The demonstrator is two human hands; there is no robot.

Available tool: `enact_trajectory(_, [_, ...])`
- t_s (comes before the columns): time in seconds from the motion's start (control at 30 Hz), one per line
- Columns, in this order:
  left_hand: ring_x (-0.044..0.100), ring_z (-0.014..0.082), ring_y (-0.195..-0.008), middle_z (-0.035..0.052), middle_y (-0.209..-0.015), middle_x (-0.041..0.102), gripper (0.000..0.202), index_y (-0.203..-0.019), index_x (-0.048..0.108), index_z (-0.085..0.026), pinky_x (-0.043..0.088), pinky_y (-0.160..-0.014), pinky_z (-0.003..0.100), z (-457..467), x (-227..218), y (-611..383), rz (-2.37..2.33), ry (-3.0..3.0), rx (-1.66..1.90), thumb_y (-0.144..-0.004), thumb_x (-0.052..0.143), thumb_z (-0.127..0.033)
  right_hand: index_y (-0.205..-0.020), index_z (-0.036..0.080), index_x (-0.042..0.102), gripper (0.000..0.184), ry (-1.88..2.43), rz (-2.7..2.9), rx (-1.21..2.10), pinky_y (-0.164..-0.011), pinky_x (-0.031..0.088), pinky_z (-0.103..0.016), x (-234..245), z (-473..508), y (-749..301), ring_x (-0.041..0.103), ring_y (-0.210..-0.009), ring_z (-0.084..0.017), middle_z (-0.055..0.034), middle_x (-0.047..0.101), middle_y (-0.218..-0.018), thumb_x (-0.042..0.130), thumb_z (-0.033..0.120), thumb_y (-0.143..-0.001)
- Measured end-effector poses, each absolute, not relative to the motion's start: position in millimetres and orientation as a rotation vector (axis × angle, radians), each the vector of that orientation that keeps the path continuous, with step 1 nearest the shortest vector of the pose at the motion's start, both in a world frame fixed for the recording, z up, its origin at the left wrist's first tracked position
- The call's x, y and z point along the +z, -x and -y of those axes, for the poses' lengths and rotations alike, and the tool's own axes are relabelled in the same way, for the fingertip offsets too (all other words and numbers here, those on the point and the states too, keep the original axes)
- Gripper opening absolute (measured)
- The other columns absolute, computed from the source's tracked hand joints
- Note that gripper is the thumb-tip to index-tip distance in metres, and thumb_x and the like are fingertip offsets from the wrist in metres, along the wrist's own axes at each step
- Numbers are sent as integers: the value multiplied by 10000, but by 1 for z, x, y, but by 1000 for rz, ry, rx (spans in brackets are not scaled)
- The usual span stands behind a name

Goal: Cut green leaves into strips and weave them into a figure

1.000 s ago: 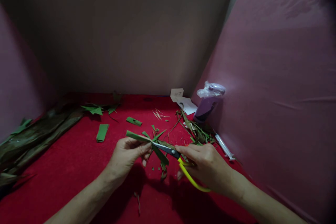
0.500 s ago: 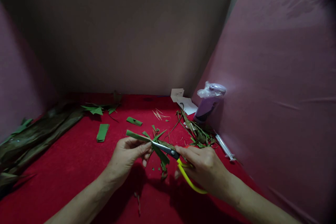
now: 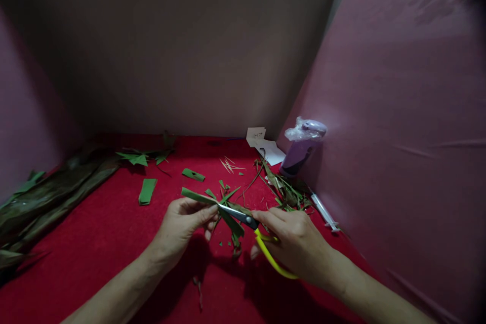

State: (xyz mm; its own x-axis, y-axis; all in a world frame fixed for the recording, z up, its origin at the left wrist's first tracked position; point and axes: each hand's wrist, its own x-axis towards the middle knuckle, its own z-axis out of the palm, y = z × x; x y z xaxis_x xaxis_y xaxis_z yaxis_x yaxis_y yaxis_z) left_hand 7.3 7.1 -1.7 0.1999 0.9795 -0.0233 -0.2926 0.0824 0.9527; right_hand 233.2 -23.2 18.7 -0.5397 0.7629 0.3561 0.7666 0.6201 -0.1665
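My left hand (image 3: 181,228) pinches a long green leaf strip (image 3: 197,196) and holds it just above the red cloth (image 3: 106,233). My right hand (image 3: 294,243) grips yellow-handled scissors (image 3: 258,238). Their blades point left and meet the strip beside my left fingertips. A cut piece of leaf (image 3: 232,225) hangs down under the blades. Small green trimmings lie on the cloth right below both hands.
Large dark leaves (image 3: 45,197) are piled at the left edge. Cut green pieces (image 3: 147,191) lie at mid-left. A purple bottle with a plastic-wrapped top (image 3: 301,149), white paper (image 3: 266,146), toothpicks (image 3: 230,165), a heap of leaf scraps (image 3: 286,192) and a syringe (image 3: 322,210) sit right. Cloth-covered walls enclose the area.
My right hand and the scissors' yellow handle have drifted slightly left and back. The left hand and its leaf strip have stayed almost still.
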Motion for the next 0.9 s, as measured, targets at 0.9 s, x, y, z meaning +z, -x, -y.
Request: enact_trajectory(0.9, [527, 87, -474, 8, -565, 595, 120, -695, 703, -111, 454, -384, 172, -9, -4, -7, -861, -1013, 1152, -687, 731, -227, -943, 115, 626, 220, 1161, 2392, -14, -563, 469, -253, 7, 23, -227, 640, -595, -172, -62, 665, -666, 604, 301, -828])
